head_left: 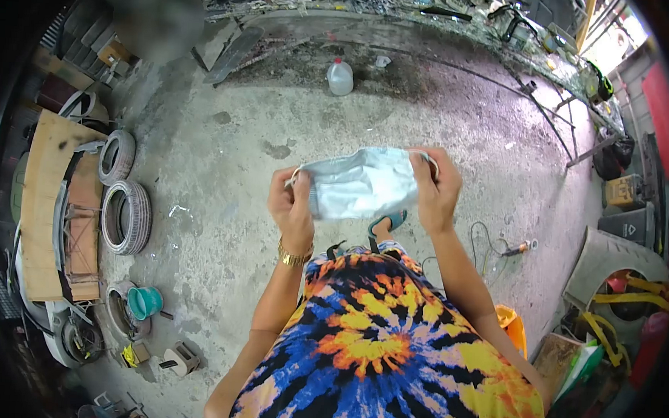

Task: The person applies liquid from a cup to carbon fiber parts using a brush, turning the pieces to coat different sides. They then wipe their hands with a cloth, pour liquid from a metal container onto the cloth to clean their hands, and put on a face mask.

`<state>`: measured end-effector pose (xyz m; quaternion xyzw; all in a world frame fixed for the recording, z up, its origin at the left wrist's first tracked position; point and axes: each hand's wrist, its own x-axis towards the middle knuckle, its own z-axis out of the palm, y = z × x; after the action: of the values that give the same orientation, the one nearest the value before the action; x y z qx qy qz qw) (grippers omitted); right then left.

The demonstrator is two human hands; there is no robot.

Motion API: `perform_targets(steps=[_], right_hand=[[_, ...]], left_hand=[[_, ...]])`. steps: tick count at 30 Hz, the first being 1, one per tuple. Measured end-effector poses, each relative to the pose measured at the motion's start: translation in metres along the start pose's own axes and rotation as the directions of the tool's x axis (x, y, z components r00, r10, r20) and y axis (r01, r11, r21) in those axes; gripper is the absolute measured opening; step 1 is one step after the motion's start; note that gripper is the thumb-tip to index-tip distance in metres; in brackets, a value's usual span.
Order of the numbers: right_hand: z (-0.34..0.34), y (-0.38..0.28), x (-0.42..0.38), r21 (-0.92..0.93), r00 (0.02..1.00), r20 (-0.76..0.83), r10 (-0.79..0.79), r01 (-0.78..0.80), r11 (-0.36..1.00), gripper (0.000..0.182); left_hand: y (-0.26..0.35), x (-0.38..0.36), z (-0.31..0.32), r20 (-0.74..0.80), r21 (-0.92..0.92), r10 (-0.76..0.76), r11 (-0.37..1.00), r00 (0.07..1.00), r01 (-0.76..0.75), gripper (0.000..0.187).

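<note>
A pale blue disposable face mask [362, 184] is stretched out in front of my body at about waist height. My left hand [293, 203] pinches its left end, with a white ear loop around the fingers and a gold watch band on the wrist. At the opposite end, my right hand [437, 190] grips the mask's edge and the other ear loop. Below the mask, a foot in a teal slipper [388, 224] shows on the concrete floor.
Ahead on the floor stands a plastic jug [340, 77] with a red cap, before a cluttered workbench [322, 15]. Tires [127, 217] and a teal bucket [145, 303] are at left. A corded power tool [519, 248] lies right, near a grey plastic housing [596, 260].
</note>
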<state>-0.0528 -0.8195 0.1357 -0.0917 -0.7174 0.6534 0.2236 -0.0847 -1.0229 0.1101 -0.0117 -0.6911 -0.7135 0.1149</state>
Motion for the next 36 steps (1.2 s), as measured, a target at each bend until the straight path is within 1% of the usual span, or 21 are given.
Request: perform_targets(steps=[1, 4, 6, 9, 12, 13, 15, 16, 17, 18, 19, 20, 22, 23, 25, 26, 27, 28, 29, 30, 36], right_hand=[[-0.001, -0.014, -0.002, -0.122, 0.982, -0.003, -0.188, 0.186, 0.975, 0.01], [-0.003, -0.048, -0.005, -0.026, 0.929, 0.016, -0.37, 0.37, 0.928, 0.008], [-0.013, -0.074, -0.013, 0.015, 0.965, 0.142, -0.222, 0.222, 0.975, 0.019], [-0.016, -0.113, -0.003, 0.275, 0.836, 0.307, -0.456, 0.381, 0.883, 0.016], [-0.015, -0.164, 0.014, 0.51, 0.653, 0.561, -0.509, 0.212, 0.834, 0.021], [-0.014, -0.183, 0.022, 0.558, 0.572, 0.634, -0.521, 0.129, 0.82, 0.025], [-0.01, -0.206, 0.029, 0.627, 0.379, 0.73, -0.569, -0.037, 0.778, 0.035], [-0.014, -0.209, 0.021, 0.632, 0.472, 0.665, -0.579, 0.057, 0.773, 0.027], [-0.018, -0.208, 0.017, 0.628, 0.559, 0.585, -0.587, 0.145, 0.764, 0.02], [-0.024, -0.205, 0.036, 0.698, 0.416, 0.598, -0.685, 0.151, 0.7, 0.018], [-0.024, -0.205, 0.051, 0.756, 0.264, 0.588, -0.765, 0.156, 0.635, 0.018], [-0.019, -0.199, 0.061, 0.773, 0.238, 0.578, -0.781, 0.146, 0.617, 0.018], [-0.006, -0.191, 0.075, 0.875, -0.105, 0.368, -0.924, -0.296, 0.382, 0.02], [-0.003, -0.191, 0.074, 0.871, -0.108, 0.361, -0.926, -0.315, 0.376, 0.02], [-0.006, -0.194, 0.067, 0.737, 0.198, -0.025, -0.98, -0.659, -0.152, 0.023], [-0.046, -0.204, 0.076, 0.847, 0.123, 0.066, -0.99, -0.531, -0.01, 0.032], [-0.038, -0.215, 0.069, 0.846, 0.133, 0.085, -0.987, -0.533, 0.001, 0.032], [-0.021, -0.229, 0.055, 0.921, 0.342, 0.168, -0.925, -0.39, 0.023, 0.017], [-0.01, -0.234, 0.049, 0.937, 0.337, 0.217, -0.916, -0.336, 0.098, 0.017], [-0.007, -0.232, 0.049, 0.939, 0.318, 0.236, -0.918, -0.317, 0.132, 0.016], [-0.003, -0.224, 0.04, 0.952, 0.3, 0.285, -0.91, -0.2, 0.233, 0.012]], left_hand=[[0.017, -0.004, -0.003, -0.011, -0.014, 0.008, 1.0, 1.0, -0.008, 0.009], [0.07, -0.014, -0.012, -0.068, -0.028, 0.195, 0.98, 0.978, -0.197, 0.005], [0.103, -0.023, -0.023, -0.171, -0.011, 0.259, 0.964, 0.95, -0.265, 0.01], [0.153, -0.044, -0.043, -0.269, 0.386, 0.469, 0.853, 0.841, -0.352, 0.024], [0.215, -0.057, -0.039, -0.431, 0.059, 0.601, 0.763, 0.673, -0.643, 0.021], [0.229, -0.063, -0.056, -0.202, -0.038, 0.662, 0.731, 0.722, -0.681, 0.014], [0.256, -0.077, -0.086, 0.284, -0.234, 0.713, 0.7, 0.641, -0.675, 0.024], [0.265, -0.072, -0.096, 0.278, -0.186, 0.722, 0.687, 0.633, -0.702, 0.024], [0.273, -0.062, -0.106, 0.456, -0.337, 0.788, 0.583, 0.413, -0.739, 0.025], [0.28, -0.06, -0.108, 0.583, -0.492, 0.797, 0.501, 0.158, -0.712, 0.026], [0.29, -0.072, -0.112, 0.59, -0.459, 0.791, 0.491, 0.16, -0.74, 0.026], [0.301, -0.09, -0.114, 0.562, -0.529, 0.808, 0.514, 0.175, -0.675, 0.02], [0.314, -0.121, -0.108, 0.529, -0.552, 0.832, 0.489, 0.17, -0.675, 0.015], [0.322, -0.134, -0.104, 0.531, -0.535, 0.827, 0.495, 0.183, -0.684, 0.015], [0.336, -0.15, -0.091, 0.483, 0.063, 0.844, 0.231, 0.232, -0.971, 0.014], [0.337, -0.148, -0.087, 0.474, 0.069, 0.845, 0.245, 0.248, -0.967, 0.014], [0.335, -0.131, -0.079, 0.408, 0.109, 0.904, 0.096, 0.132, -0.989, 0.014], [0.333, -0.113, -0.071, 0.344, 0.155, 0.939, -0.051, 0.005, -0.987, 0.015], [0.333, -0.104, -0.067, 0.288, 0.207, 0.948, -0.196, -0.132, -0.959, 0.016], [0.345, -0.115, -0.072, 0.445, 0.42, 0.893, -0.146, 0.063, -0.896, 0.022], [0.335, -0.096, -0.087, 0.442, 0.229, 0.894, -0.038, 0.069, -0.973, 0.023]])
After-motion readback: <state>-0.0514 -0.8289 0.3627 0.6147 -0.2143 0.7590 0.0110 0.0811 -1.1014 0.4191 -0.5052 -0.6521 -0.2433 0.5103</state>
